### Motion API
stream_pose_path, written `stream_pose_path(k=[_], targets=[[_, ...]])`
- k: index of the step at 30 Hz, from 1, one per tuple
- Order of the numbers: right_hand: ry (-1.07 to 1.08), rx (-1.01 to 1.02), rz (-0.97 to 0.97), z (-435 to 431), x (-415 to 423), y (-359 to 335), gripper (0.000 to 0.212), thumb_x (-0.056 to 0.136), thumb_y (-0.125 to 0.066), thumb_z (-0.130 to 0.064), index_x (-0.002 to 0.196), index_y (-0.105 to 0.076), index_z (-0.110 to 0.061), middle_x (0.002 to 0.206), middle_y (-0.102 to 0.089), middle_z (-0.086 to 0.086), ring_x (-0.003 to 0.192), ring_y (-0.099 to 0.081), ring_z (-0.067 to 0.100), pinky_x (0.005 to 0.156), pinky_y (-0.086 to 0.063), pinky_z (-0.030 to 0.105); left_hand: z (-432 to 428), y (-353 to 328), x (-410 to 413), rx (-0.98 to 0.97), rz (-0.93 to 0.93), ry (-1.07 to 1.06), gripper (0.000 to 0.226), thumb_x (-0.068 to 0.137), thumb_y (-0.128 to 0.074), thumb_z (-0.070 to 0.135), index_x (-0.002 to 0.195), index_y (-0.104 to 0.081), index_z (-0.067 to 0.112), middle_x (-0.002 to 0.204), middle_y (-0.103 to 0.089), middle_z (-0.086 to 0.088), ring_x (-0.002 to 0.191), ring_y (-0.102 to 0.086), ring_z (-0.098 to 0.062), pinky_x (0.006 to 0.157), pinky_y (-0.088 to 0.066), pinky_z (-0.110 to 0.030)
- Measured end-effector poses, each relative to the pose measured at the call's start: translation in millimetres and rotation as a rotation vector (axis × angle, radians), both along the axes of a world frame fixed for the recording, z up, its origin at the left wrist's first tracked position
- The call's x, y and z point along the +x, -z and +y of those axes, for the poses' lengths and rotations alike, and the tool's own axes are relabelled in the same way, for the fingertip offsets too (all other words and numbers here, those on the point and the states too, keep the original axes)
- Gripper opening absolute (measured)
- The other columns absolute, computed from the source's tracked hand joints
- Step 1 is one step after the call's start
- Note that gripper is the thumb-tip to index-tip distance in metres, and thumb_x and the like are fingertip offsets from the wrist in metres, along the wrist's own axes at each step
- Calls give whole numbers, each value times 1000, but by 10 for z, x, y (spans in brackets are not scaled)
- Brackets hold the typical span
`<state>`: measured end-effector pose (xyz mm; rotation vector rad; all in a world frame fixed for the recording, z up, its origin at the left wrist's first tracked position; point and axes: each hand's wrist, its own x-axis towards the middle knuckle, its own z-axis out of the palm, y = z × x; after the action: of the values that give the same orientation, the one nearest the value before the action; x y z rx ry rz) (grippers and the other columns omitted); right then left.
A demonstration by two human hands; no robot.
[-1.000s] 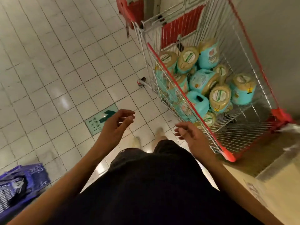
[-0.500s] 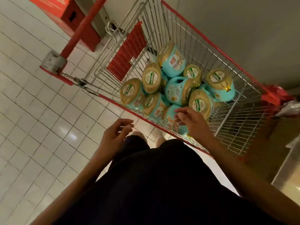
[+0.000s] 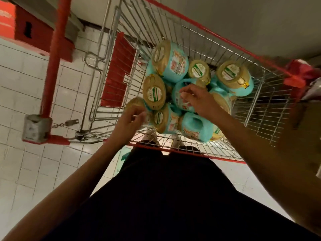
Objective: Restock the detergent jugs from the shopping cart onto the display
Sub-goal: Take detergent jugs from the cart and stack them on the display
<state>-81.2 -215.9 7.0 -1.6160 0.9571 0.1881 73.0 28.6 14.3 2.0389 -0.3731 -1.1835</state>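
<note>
Several turquoise detergent jugs (image 3: 175,63) with gold caps lie piled in a red-rimmed wire shopping cart (image 3: 271,122) directly in front of me. My right hand (image 3: 199,100) reaches into the cart with loosely spread fingers, hovering just over a jug in the middle of the pile (image 3: 178,100) and holding nothing. Over the cart's near left part, my left hand (image 3: 128,122) hangs with relaxed, slightly curled fingers beside a gold-capped jug (image 3: 154,93), also empty. The display is not in view.
The cart's red handle bar (image 3: 55,54) with a coin lock (image 3: 36,127) sticks out at left over a white tiled floor (image 3: 26,171). A red crate (image 3: 31,30) stands at top left. A grey wall (image 3: 243,18) runs behind the cart; a brown carton (image 3: 305,136) is at right.
I have stepped up to the cart, and both hands have moved forward: the right from the cart's near rim to over the middle jugs, the left from over the floor to over the cart's near left part.
</note>
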Motion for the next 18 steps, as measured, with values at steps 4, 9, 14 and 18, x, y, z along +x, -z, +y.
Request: stream_pose_path(k=[4,9,14,18], targets=[[68,30,132,-15,269,354,13,106,-61,-21,113,-69,-13,104,-72,-1,103,-69,28,97,-56,47,-441,390,481,-1,-84,191,7,103,-64,32,106,-65,38,94,-70,21,81,-65,13,58,-45,-8],[130,44,249,-284,602,892,12,106,-59,-22,112,-68,-16,115,-68,10,106,-65,26,99,-54,45,-1215,1017,896,32,-39,143,24,103,-64,25,124,-61,13,97,-65,7,81,-65,-9,74,-53,-29],[244,-58,347,-727,939,1401,33,104,-59,-21,133,-59,-4,129,-66,16,105,-62,21,77,-51,26,-1904,1647,1124,61,88,90,49,99,-73,26,129,-38,12,113,-59,1,84,-62,0,61,-52,-11],[279,-88,339,-997,1172,1679,41,106,-57,-30,139,-53,-5,134,-66,14,111,-63,19,97,-54,34,-2330,1947,1187,95,222,-10,87,89,-85,38,145,-26,8,131,-58,-3,120,-65,-23,97,-61,-39]])
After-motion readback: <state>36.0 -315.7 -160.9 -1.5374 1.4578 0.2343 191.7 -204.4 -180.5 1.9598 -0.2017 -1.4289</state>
